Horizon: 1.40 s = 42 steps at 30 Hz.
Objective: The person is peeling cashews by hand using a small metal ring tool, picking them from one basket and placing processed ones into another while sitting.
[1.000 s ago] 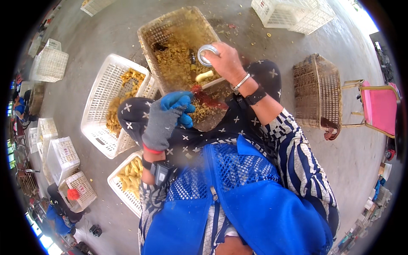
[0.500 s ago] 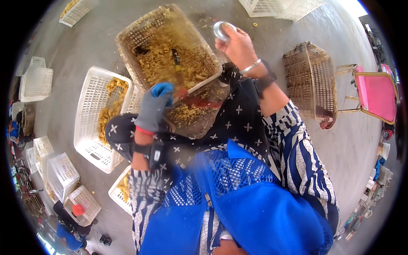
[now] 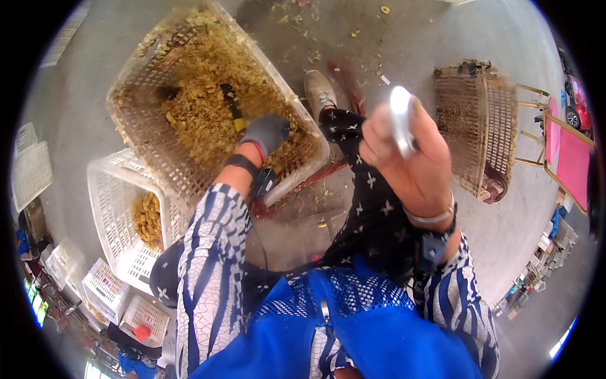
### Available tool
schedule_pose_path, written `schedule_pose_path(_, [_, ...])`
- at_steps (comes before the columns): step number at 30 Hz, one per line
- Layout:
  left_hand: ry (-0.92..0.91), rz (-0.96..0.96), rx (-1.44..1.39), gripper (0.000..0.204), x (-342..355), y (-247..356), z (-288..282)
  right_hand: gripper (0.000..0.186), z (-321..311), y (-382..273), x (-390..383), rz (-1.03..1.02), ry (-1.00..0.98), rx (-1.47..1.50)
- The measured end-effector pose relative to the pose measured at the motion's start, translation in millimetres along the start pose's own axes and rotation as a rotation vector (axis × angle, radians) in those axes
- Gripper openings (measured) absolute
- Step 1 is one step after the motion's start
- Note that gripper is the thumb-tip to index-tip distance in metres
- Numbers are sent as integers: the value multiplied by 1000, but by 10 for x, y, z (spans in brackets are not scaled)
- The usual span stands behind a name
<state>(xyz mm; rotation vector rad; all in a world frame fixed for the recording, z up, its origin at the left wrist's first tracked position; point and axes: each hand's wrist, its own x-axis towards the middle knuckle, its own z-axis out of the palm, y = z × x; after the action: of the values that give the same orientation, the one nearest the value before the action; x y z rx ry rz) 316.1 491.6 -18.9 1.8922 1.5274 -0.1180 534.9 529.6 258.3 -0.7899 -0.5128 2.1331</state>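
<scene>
My right hand [image 3: 410, 161], bare with a bangle at the wrist, is raised in front of my leg. Its fingers close round a shiny silver round thing [image 3: 401, 120] that looks like a short metal ring; glare and blur hide its exact kind. My left hand [image 3: 266, 134], in a grey glove with blue fingertips, is inside the big dirty white crate [image 3: 303, 120]. Its fingers are curled, and whatever they may hold is hidden. Right beside it, a tool with a black and yellow handle [image 3: 232, 104] lies on yellowish shavings [image 3: 202, 76] that cover the crate's inside.
To the left, a white crate [image 3: 104, 215] holds yellow pieces [image 3: 146, 221]. A brown, dirt-stained crate [image 3: 461, 120] stands at the right by a pink chair [image 3: 571, 151]. My shoe [image 3: 320, 91] is next to the big crate. More white crates [image 3: 104, 284] stand at the lower left.
My left hand has moved forward into the big crate, beside the tool. My right hand has come down and closer, still gripping the silver thing. The whole view has shifted.
</scene>
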Motion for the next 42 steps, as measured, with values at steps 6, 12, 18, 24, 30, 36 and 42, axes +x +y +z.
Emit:
schedule_pose_path(6, [-33, -85, 214, 27, 125, -62, 546, 35, 63, -49, -177, -4, 170, 6])
schedule_pose_path(12, [25, -152, 59, 21, 60, -222, 757, 39, 130, -29, -200, 61, 156, -103])
schedule_pose_path(18, [139, -297, -353, 26, -289, -326, 261, 28, 116, -15, -165, 80, 21, -103])
schedule_pose_path(24, [185, -463, -1242, 24, -1097, -143, -792, 23, 151, 265, 54, 60, 49, -47])
schedule_pose_path(30, [256, -284, -1484, 19, -1912, 233, -1539, 29, 547, 635, 428, 92, -46, -629])
schedule_pose_path(36, [292, -251, -1472, 20, -2326, 338, -1620, 21, 878, 972, 737, 104, -303, -900])
schedule_pose_path(42, [433, -220, -1572, 28, -2225, 383, -1675, 20, 942, 1409, 982, 154, -47, -599])
